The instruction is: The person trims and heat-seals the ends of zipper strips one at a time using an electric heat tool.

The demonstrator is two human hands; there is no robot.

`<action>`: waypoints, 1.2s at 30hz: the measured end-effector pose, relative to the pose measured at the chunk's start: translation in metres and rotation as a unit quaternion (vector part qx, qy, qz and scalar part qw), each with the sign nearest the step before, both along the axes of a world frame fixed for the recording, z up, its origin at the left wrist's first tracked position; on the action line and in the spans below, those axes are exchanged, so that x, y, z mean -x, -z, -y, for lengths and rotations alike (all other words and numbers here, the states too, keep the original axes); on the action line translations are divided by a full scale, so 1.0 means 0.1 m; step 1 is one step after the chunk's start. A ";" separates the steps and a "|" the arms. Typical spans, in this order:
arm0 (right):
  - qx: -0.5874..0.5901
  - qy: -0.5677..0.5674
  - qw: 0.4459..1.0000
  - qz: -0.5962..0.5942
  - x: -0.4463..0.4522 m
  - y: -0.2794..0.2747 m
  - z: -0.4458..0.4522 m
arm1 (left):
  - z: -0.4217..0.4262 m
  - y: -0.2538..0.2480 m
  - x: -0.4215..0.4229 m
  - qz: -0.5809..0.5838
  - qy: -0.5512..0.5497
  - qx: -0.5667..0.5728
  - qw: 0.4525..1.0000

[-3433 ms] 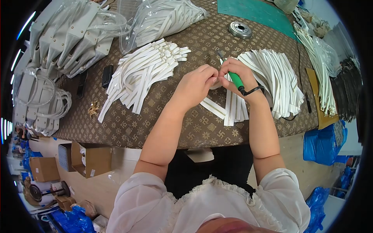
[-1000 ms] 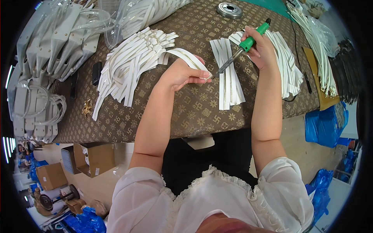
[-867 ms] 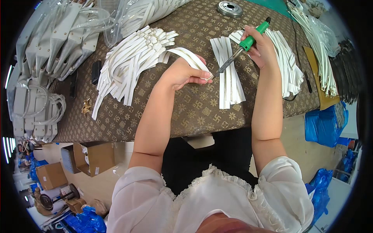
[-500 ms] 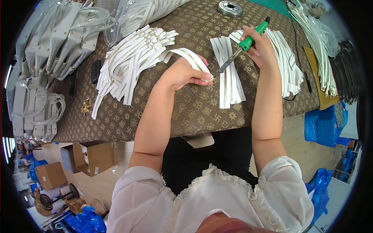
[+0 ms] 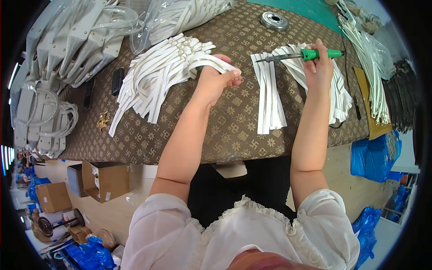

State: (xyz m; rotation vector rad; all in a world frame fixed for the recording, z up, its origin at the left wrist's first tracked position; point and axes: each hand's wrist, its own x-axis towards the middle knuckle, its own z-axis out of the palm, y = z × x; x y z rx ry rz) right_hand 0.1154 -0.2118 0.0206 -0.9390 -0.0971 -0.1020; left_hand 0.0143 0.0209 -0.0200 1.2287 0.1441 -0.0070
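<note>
The left thumb and fingers are closed on one end of a white zipper strip; this strip bends back over the left hand toward a big heap of similar strips. The right hand grips the green handle of a tool, and its thin metal rod points to the left. The rod's tip is over the upper end of a small group of strips; whether it touches them, I cannot tell. Behind the right hand and forearm lies another pile of white strips, spread like a fan. Farther out, a round metal disc stands on the patterned brown tablecloth. Small gold-coloured pieces lie at the left, not far from a black block. At the far left are grey bags with clear handles.
</note>
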 end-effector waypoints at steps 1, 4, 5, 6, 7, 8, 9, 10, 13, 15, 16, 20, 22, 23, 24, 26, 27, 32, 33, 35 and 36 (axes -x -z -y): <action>-0.022 0.006 1.000 0.010 0.01 0.01 0.00 | 0.01 -0.02 0.00 0.026 -0.027 0.018 0.999; -0.044 -0.006 0.999 0.017 0.11 0.01 -0.13 | 0.06 -0.09 0.01 0.080 -0.080 0.056 0.992; -0.055 -0.012 0.998 0.018 0.14 0.02 -0.18 | 0.07 -0.12 0.01 0.101 -0.086 0.047 0.990; -0.055 -0.014 0.998 0.019 0.15 0.03 -0.20 | 0.08 -0.14 0.02 0.121 -0.091 0.037 0.988; -0.063 -0.019 0.997 0.031 0.16 0.04 -0.22 | 0.09 -0.15 0.03 0.140 -0.096 0.028 0.985; -0.071 -0.023 0.996 0.043 0.17 0.06 -0.24 | 0.10 -0.16 0.04 0.141 -0.097 0.028 0.985; -0.078 -0.027 0.995 0.054 0.18 0.06 -0.25 | 0.12 -0.16 0.05 0.152 -0.108 0.013 0.982; -0.079 -0.027 0.995 0.054 0.19 0.06 -0.26 | 0.14 -0.17 0.06 0.163 -0.119 -0.001 0.979; -0.076 -0.032 0.996 0.036 0.21 0.05 -0.28 | 0.17 -0.13 0.06 0.181 -0.132 -0.033 0.974; -0.080 -0.030 0.996 0.039 0.21 0.05 -0.27 | 0.18 -0.11 0.06 0.194 -0.138 -0.065 0.969; -0.084 -0.029 0.995 0.043 0.21 0.05 -0.27 | 0.18 -0.10 0.05 0.194 -0.137 -0.066 0.969; -0.084 -0.035 0.995 0.045 0.19 0.07 -0.25 | 0.16 -0.10 0.05 0.212 -0.147 -0.067 0.964; -0.081 -0.037 0.995 0.045 0.18 0.07 -0.25 | 0.16 -0.09 0.05 0.211 -0.145 -0.079 0.964; -0.078 -0.039 0.995 0.047 0.18 0.08 -0.26 | 0.15 -0.09 0.05 0.210 -0.144 -0.084 0.963; -0.075 -0.041 0.995 0.049 0.19 0.08 -0.26 | 0.15 -0.08 0.05 0.210 -0.144 -0.084 0.963; -0.072 -0.043 0.995 0.051 0.19 0.08 -0.27 | 0.14 -0.08 0.05 0.211 -0.142 -0.079 0.964; -0.069 -0.042 0.995 0.055 0.20 0.08 -0.27 | 0.14 -0.08 0.05 0.211 -0.141 -0.075 0.964; -0.057 -0.036 0.996 0.064 0.20 0.06 -0.27 | 0.15 -0.10 0.06 0.219 -0.143 -0.083 0.962; -0.054 -0.034 0.996 0.065 0.20 0.07 -0.26 | 0.16 -0.10 0.06 0.221 -0.143 -0.082 0.961; -0.054 -0.032 0.996 0.067 0.20 0.06 -0.25 | 0.16 -0.11 0.06 0.224 -0.144 -0.082 0.960; -0.055 -0.030 0.996 0.069 0.19 0.06 -0.24 | 0.15 -0.12 0.07 0.224 -0.144 -0.082 0.960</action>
